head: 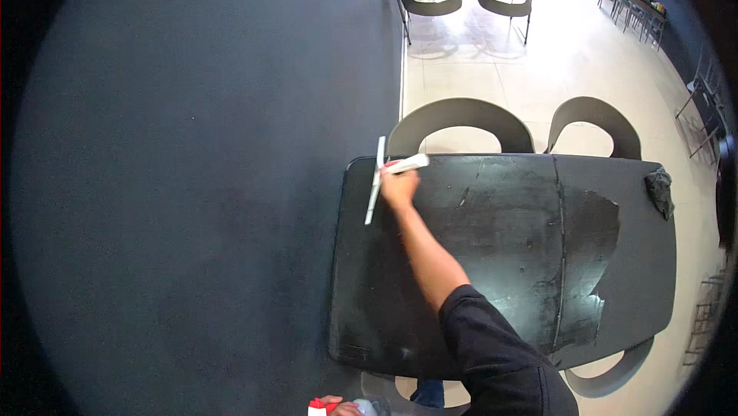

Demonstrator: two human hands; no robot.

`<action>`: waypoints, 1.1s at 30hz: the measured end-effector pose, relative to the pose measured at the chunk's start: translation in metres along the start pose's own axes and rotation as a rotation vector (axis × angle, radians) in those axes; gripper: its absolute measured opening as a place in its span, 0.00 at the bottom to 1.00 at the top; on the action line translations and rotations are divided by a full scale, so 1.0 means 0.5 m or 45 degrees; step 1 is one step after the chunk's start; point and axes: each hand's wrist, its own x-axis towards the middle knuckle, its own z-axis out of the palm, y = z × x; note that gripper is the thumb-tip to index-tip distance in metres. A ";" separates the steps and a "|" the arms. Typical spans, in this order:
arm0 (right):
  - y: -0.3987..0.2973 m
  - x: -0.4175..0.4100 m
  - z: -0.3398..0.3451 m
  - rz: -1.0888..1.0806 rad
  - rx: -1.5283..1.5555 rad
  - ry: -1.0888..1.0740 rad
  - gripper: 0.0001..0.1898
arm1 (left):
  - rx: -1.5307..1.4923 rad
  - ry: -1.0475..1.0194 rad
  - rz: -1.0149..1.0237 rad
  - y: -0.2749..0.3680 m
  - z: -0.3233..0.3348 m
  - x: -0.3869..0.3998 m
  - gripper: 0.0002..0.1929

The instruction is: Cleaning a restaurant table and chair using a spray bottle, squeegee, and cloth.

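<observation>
My right hand [399,185] grips a white squeegee [410,163] by its handle at the far left corner of a black folding table [640,277]. The long thin blade stands crosswise near the table's left edge. Wet, shiny patches cover much of the tabletop, and a damp area with a ragged edge lies right of the fold seam. At the bottom rim of the view, my left hand [345,409] is partly cut off. It holds a spray bottle [321,405] with a red and white head.
A crumpled dark cloth [660,190] lies at the table's right edge. Grey chairs [461,116] stand along the far side, and another chair [614,373] is on the near side. A dark wall [202,185] runs along the left. Upturned chairs [432,6] rest on a farther table.
</observation>
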 end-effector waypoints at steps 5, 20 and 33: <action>-0.039 0.139 -0.347 0.036 -0.119 0.330 0.08 | 0.065 -0.051 0.056 -0.013 -0.014 0.016 0.30; -0.125 -0.106 -0.384 0.184 -0.232 -0.216 0.02 | 0.123 -0.022 0.086 -0.042 0.004 0.000 0.30; -0.123 -0.053 -0.703 0.169 -0.401 0.101 0.07 | 0.100 0.118 0.088 0.007 0.066 -0.028 0.30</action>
